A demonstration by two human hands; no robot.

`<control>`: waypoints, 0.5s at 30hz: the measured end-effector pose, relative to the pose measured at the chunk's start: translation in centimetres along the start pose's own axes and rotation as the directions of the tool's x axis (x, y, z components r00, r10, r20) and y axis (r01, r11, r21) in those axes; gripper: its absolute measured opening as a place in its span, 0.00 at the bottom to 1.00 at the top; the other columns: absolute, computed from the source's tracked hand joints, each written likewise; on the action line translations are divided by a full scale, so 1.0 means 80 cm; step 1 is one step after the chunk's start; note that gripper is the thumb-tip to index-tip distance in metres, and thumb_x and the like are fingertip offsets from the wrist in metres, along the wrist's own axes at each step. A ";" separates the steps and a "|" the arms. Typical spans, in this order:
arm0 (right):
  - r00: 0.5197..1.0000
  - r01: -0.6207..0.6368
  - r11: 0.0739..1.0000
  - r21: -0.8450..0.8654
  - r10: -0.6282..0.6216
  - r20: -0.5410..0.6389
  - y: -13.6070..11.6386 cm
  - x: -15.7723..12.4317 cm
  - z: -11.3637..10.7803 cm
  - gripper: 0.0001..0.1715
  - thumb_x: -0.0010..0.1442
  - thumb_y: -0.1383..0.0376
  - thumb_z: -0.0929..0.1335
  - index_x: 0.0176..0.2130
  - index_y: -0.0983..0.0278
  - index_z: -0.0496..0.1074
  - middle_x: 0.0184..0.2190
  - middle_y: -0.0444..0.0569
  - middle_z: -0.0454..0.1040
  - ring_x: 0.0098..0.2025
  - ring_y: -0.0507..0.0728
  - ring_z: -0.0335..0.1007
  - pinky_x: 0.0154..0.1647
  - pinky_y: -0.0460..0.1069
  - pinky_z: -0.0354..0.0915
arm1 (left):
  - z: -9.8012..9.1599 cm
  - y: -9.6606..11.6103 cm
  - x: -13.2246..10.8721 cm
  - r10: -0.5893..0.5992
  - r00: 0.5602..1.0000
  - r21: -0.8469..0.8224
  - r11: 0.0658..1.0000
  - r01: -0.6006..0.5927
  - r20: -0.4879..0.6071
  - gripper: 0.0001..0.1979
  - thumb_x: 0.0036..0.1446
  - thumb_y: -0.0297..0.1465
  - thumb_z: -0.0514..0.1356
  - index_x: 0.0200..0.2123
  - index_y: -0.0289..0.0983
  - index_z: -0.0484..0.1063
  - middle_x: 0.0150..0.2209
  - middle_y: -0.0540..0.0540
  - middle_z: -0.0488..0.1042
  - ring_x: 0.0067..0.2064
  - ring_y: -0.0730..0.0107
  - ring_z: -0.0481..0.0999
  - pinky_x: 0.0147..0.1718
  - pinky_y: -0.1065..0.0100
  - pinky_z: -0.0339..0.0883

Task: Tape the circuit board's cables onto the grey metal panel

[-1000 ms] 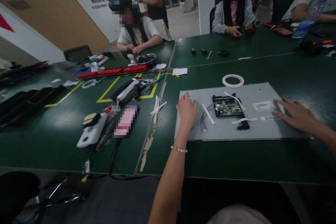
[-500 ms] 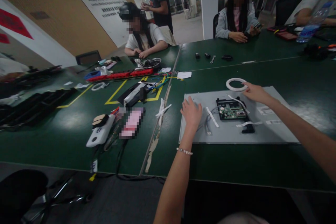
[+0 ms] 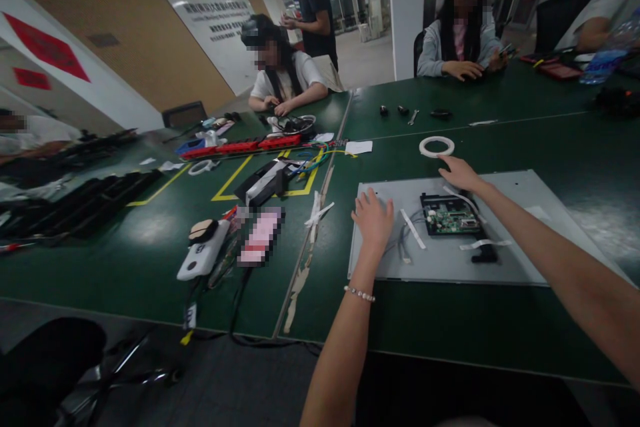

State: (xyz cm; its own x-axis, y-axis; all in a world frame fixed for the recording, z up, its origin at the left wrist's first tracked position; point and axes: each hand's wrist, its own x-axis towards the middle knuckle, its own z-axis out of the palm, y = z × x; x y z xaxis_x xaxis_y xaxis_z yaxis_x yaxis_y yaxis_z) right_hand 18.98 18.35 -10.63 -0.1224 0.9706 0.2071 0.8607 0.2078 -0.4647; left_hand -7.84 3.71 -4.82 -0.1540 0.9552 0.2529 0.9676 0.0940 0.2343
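Note:
A grey metal panel (image 3: pixel 520 197) lies flat on the green table. My left hand (image 3: pixel 374 217) is over its left end, holding nothing, with the fingers spread. Just beyond the panel's far edge, a roll of white tape (image 3: pixel 437 147) lies on its side. The fingertips of my right hand (image 3: pixel 464 175) are at the roll's near rim, stretched out and not wrapped round it; whether they touch it I cannot tell. Mounted on the panel is a green circuit board (image 3: pixel 453 219) in a black frame. White tape strips (image 3: pixel 413 229) and grey cables (image 3: pixel 403 247) lie beside it.
To the left are a phone (image 3: pixel 261 237), a white device (image 3: pixel 204 250) with a cable, and a black packet (image 3: pixel 265 181). Red power strips (image 3: pixel 250 145) lie farther back. A small wrench (image 3: pixel 413 117) lies across the table, where other people sit. A bottle (image 3: pixel 603 63) stands far right.
The tape roll has shifted left and away from me, off the panel's far edge. My right hand has moved left with it and its fingers have loosened. My left hand stays over the panel.

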 end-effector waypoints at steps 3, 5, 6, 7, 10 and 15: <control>1.000 0.002 1.000 -0.020 -0.002 -0.022 0.004 0.012 -0.006 0.27 0.57 0.63 0.62 0.55 0.66 0.69 0.58 0.57 0.61 0.58 0.63 0.59 0.62 0.57 0.54 | 0.000 0.002 0.000 -0.008 1.000 -0.025 1.000 0.008 0.007 0.29 0.64 0.44 0.46 0.63 0.34 0.52 0.63 0.34 0.57 0.63 0.46 0.55 0.56 0.44 0.54; 1.000 0.001 1.000 -0.026 -0.001 -0.027 0.004 0.023 -0.008 0.25 0.58 0.63 0.62 0.52 0.68 0.72 0.58 0.58 0.59 0.58 0.64 0.59 0.63 0.58 0.52 | 0.000 0.002 0.000 -0.008 1.000 -0.045 0.999 0.009 0.008 0.29 0.64 0.43 0.45 0.63 0.34 0.53 0.63 0.33 0.58 0.63 0.45 0.55 0.57 0.42 0.53; 1.000 0.005 1.000 -0.025 -0.006 -0.023 0.003 0.028 -0.007 0.24 0.58 0.63 0.61 0.51 0.69 0.73 0.58 0.59 0.59 0.58 0.64 0.58 0.63 0.58 0.52 | 0.000 0.001 0.000 -0.009 1.000 -0.053 0.999 0.009 0.010 0.29 0.64 0.43 0.46 0.63 0.34 0.53 0.63 0.33 0.58 0.63 0.45 0.55 0.57 0.42 0.53; 1.000 0.013 1.000 -0.021 -0.013 -0.015 0.002 0.033 -0.004 0.25 0.59 0.63 0.61 0.51 0.70 0.73 0.58 0.59 0.59 0.59 0.64 0.58 0.63 0.58 0.52 | -0.001 0.001 0.000 -0.008 1.000 -0.062 0.998 0.009 0.015 0.29 0.64 0.43 0.46 0.63 0.34 0.53 0.62 0.33 0.58 0.64 0.45 0.55 0.57 0.41 0.53; 0.999 0.040 0.999 0.004 -0.040 0.023 -0.002 0.042 0.006 0.27 0.60 0.63 0.60 0.56 0.72 0.68 0.58 0.59 0.60 0.62 0.62 0.54 0.64 0.56 0.52 | -0.003 -0.001 0.001 -0.003 0.999 -0.083 0.997 0.005 0.032 0.29 0.64 0.43 0.46 0.63 0.34 0.54 0.62 0.32 0.59 0.64 0.44 0.55 0.57 0.41 0.52; 0.999 0.030 0.999 0.035 -0.031 0.038 -0.002 0.043 0.013 0.37 0.59 0.59 0.62 0.64 0.71 0.56 0.64 0.58 0.51 0.65 0.62 0.49 0.63 0.56 0.53 | -0.007 -0.003 0.002 0.001 1.000 -0.093 0.996 0.001 0.019 0.28 0.64 0.42 0.46 0.62 0.34 0.55 0.61 0.32 0.60 0.63 0.45 0.56 0.56 0.42 0.53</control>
State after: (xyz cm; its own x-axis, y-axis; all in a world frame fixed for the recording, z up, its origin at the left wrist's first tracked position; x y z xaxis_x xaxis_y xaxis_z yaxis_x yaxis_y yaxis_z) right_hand 17.91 21.77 -10.75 -0.1678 0.9675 0.1891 0.8390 0.2408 -0.4879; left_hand -8.21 3.68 -4.33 -0.1495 0.9604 0.2350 0.9446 0.0684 0.3212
